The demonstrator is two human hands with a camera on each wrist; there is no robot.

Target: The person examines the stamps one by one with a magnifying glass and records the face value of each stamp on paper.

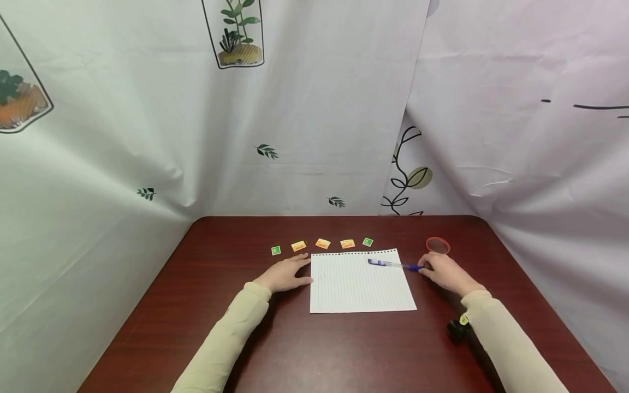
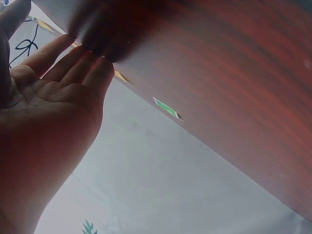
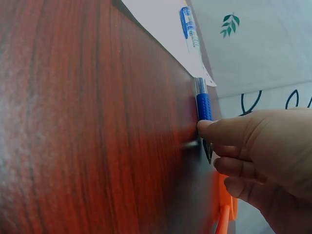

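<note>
A blue ballpoint pen (image 1: pixel 385 263) extends over the upper right of a sheet of lined paper (image 1: pixel 361 286). My right hand (image 1: pixel 447 271) pinches the pen close to its tip between thumb and fingers. In the right wrist view, the thumb of this right hand (image 3: pixel 263 156) presses beside the blue grip (image 3: pixel 204 107), and the metal point sticks out past it. At the paper's left edge lies my left hand (image 1: pixel 285 274), its fingers extended and holding nothing. The palm of the left hand (image 2: pixel 58 107) shows in the left wrist view.
Behind the paper, small orange cards (image 1: pixel 322 243) and green square cards (image 1: pixel 276 250) form a row on the dark red table (image 1: pixel 314 355). A red ring-shaped object (image 1: pixel 437 245) lies just beyond my right hand. Printed white curtains (image 1: pixel 314 109) border the table.
</note>
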